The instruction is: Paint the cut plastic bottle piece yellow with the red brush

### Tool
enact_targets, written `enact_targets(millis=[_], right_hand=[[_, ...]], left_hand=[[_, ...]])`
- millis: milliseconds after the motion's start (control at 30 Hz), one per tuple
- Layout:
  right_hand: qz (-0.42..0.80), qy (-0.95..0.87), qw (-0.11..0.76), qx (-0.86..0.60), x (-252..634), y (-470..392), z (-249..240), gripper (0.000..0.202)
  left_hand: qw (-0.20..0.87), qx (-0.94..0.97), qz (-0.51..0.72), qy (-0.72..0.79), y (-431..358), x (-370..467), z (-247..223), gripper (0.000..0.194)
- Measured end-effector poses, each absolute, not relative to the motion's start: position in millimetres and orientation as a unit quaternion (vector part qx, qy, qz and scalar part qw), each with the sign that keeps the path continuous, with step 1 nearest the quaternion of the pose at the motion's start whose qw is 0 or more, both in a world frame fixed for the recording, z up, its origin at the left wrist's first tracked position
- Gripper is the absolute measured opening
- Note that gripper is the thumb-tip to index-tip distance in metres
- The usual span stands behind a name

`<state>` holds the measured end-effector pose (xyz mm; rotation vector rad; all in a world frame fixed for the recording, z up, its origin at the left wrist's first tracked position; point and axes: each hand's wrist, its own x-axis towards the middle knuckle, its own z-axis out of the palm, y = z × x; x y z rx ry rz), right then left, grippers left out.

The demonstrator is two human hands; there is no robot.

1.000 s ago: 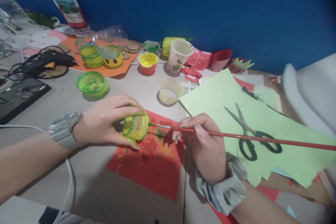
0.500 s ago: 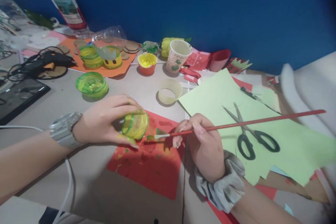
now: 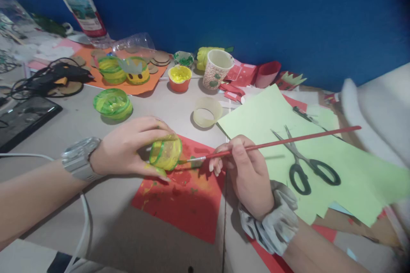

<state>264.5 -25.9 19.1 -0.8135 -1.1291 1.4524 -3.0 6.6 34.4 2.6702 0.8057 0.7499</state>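
My left hand is closed around a clear plastic cup-like piece painted in yellow and green bands, tilted on its side over a paint-smeared red paper. Yellow and green paint stains the fingers. In my right hand is a long red paintbrush, pinched between thumb and fingers near its metal collar. The bristles meet the right edge of the painted piece. Another painted green-yellow plastic piece stands behind my left hand.
Scissors lie partly spread on light green paper at right. Behind stand a yellow paint cup, a paper cup and a tape roll. A glue gun, phone-like black slab and tall bottle are at left.
The paintbrush has shifted left and its handle end now sits higher and further left. Its bristles have come to the painted piece's edge. My left hand stays nearly still.
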Motion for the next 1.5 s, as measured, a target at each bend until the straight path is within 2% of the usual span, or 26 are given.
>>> enact_targets(millis=[833, 1067, 1200, 1300, 1500], right_hand=[[0.576, -0.501, 0.532, -0.368, 267, -28, 17, 0.022], [0.475, -0.488, 0.632, -0.37, 264, -32, 18, 0.016], [0.522, -0.53, 0.586, -0.321, 265, -37, 17, 0.018], [0.511, -0.568, 0.558, -0.324, 267, -38, 18, 0.018], [0.491, -0.547, 0.589, -0.336, 264, -37, 19, 0.017]], left_hand=[[0.127, 0.917, 0.258, 0.277, 7, -1, 37, 0.07], [0.128, 0.917, 0.247, 0.286, 6, -2, 38, 0.071], [0.131, 0.916, 0.26, 0.276, 7, -2, 37, 0.071], [0.126, 0.916, 0.272, 0.265, 8, -1, 36, 0.071], [0.135, 0.914, 0.249, 0.29, 5, -2, 36, 0.07]])
